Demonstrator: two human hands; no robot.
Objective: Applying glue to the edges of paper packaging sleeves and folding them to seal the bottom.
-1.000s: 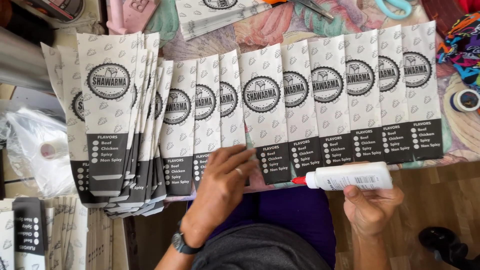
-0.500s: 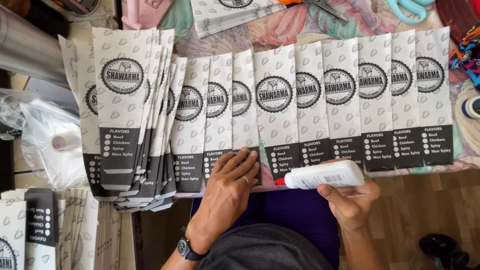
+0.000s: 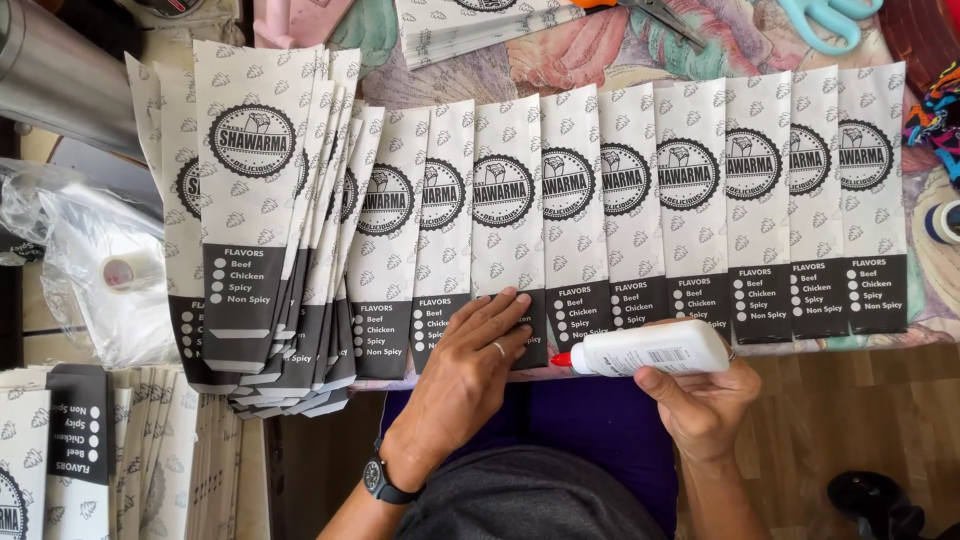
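A row of several overlapping white paper sleeves (image 3: 690,190) with round black emblems and black bottom bands lies fanned across the table. My left hand (image 3: 470,365), with a ring and a black wristwatch, presses flat on the black bottom band of one sleeve near the middle. My right hand (image 3: 700,405) grips a white glue bottle (image 3: 650,352) held sideways. Its red tip points left, close to the lower edge of the sleeve beside my left fingers.
A thick fanned stack of the same sleeves (image 3: 265,220) lies at the left. More sleeves (image 3: 70,460) sit at the lower left. A clear plastic bag with a tape roll (image 3: 125,270), a metal cylinder (image 3: 60,70), scissors (image 3: 830,18) and another tape roll (image 3: 945,222) surround the row.
My right hand has brought the glue bottle leftward and slightly lower, so its red tip now sits close to my left fingers. My left hand stays pressed on the sleeve.
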